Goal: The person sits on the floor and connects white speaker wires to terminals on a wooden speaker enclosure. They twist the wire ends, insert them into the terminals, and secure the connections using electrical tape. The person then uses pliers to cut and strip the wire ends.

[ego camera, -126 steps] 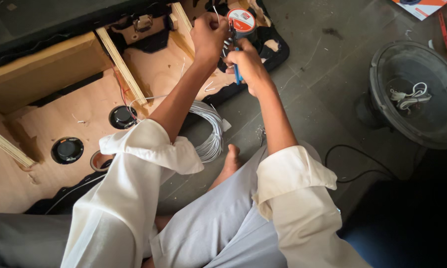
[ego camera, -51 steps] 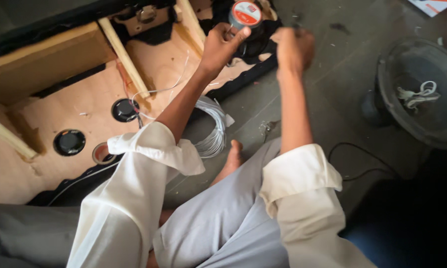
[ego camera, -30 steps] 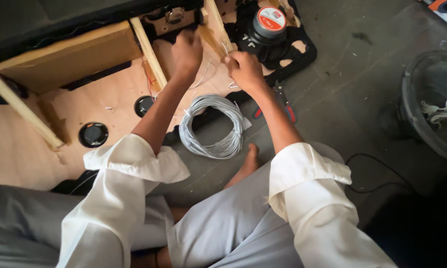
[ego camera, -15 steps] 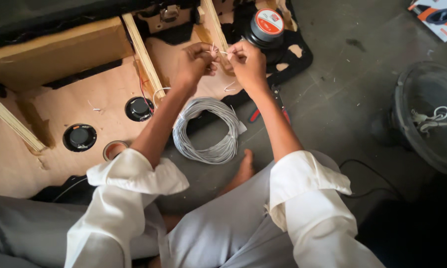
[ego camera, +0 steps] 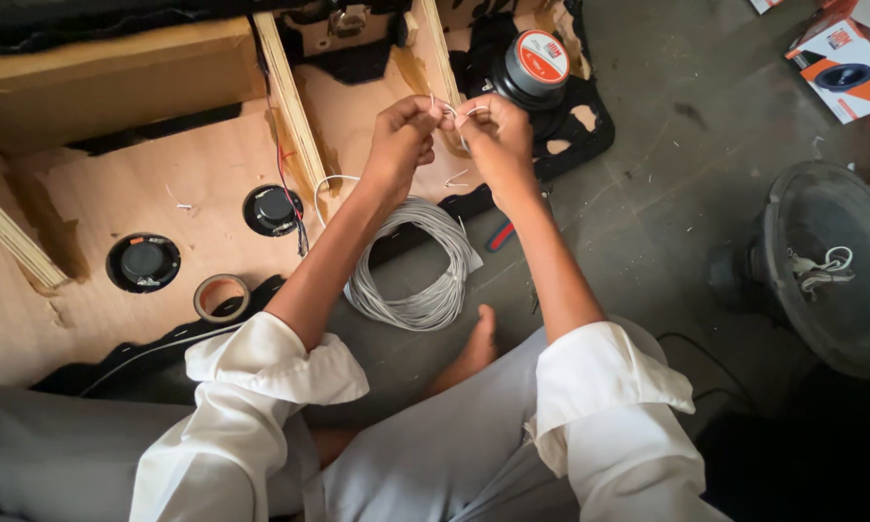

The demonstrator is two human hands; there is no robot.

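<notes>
At the far left of the frame, one pale wooden panel (ego camera: 116,290), flat and matte, rough at its torn lower edge. Set into it, two round black discs: the first disc (ego camera: 143,261) at middle left, the second disc (ego camera: 273,209) just right of it and higher. Below and between them, one ring of brown tape (ego camera: 220,296), lying flat. Right of the second disc, one slanted wooden batten (ego camera: 285,92), straight-edged, running toward the top. At centre, one coil of grey wire (ego camera: 425,271), many loops, smooth and round, lying on the grey concrete floor (ego camera: 667,193) between the forearms. Above the coil, left hand (ego camera: 401,138) and right hand (ego camera: 493,135) nearly touching, fingers of each pinched narrow on thin white wire ends (ego camera: 451,108) held between them. Just below the right wrist, one red-handled tool (ego camera: 500,235), mostly hidden. Upper centre-right, one black cylinder with a red-and-white top (ego camera: 536,63), resting on black foam. Further right, bare floor with scattered wire clippings. At the right edge, one large dark speaker cone (ego camera: 826,266), round and dished.
</notes>
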